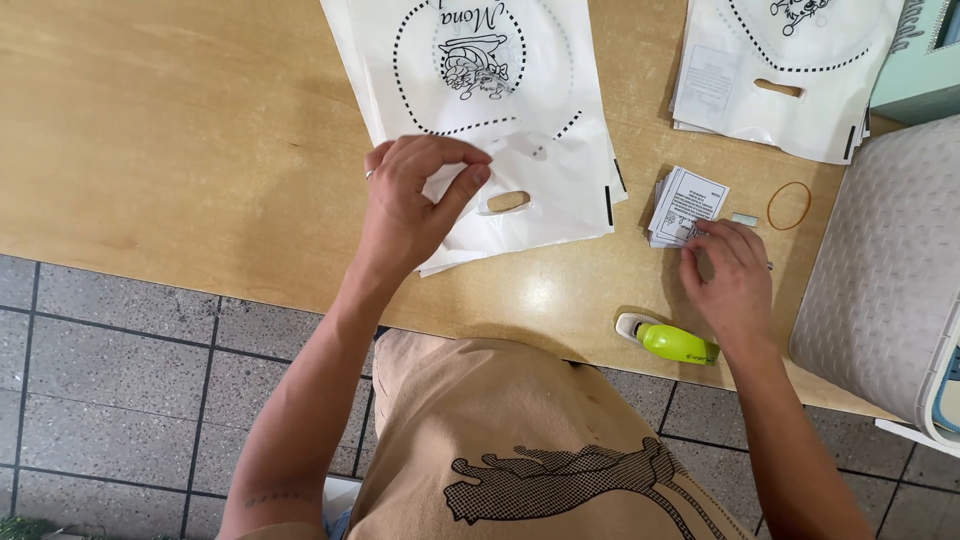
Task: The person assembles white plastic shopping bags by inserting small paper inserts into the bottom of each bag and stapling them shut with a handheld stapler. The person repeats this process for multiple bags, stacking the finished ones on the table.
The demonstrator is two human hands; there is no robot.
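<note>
From the head camera, the left hand pinches the top white plastic bag near its cut-out handle, fingers together on the film; the bag stack stretches away across the bench. The right hand rests fingertips on the small printed leaflets, lying just beyond it, fingers loosely curled, clamping nothing. A green stapler lies nearer the body.

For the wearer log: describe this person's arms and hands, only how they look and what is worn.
Both arms are bare to above the elbow, with no sleeves, gloves or watch in view. The left hand wears a thin silver ring on one finger, and small dark markings run across the left forearm near the elbow. The right hand shows no jewellery.
</note>
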